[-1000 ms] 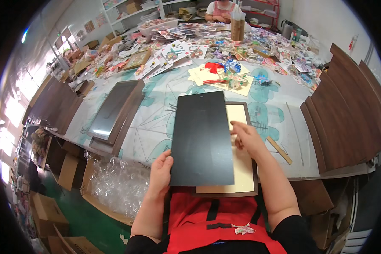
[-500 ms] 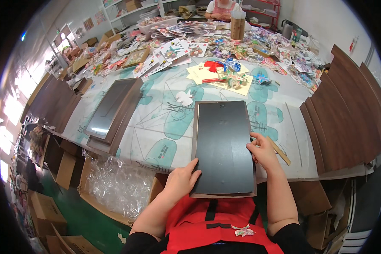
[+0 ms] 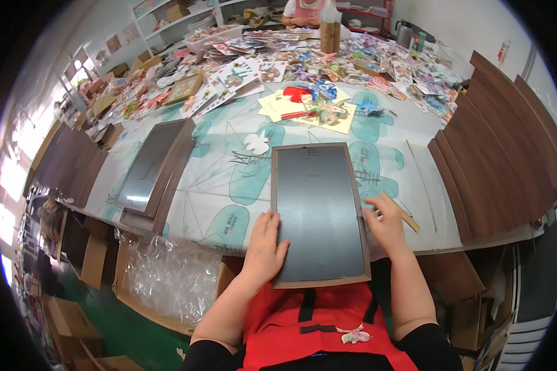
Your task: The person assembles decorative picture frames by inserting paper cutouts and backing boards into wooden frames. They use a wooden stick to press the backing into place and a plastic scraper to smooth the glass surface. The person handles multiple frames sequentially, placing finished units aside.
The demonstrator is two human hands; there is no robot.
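Observation:
A dark rectangular panel in a brown frame [image 3: 319,210] lies flat on the table's near edge, in front of me. My left hand [image 3: 263,242] rests on the frame's left edge, fingers spread over the dark panel. My right hand [image 3: 385,224] presses against the frame's right edge. A thin wooden stick [image 3: 407,217] lies just beyond my right hand.
A stack of framed panels [image 3: 151,166] sits to the left. Brown boards [image 3: 501,154] are stacked in steps on the right. Yellow sheets with colourful ornaments [image 3: 315,105] lie further back. A box of clear plastic wrap [image 3: 170,278] stands below the table. Another person sits at the far end.
The dark panel was dropped from a raised, tilted position into the frame, covering the cream backing. Both hands shifted to the frame's side edges.

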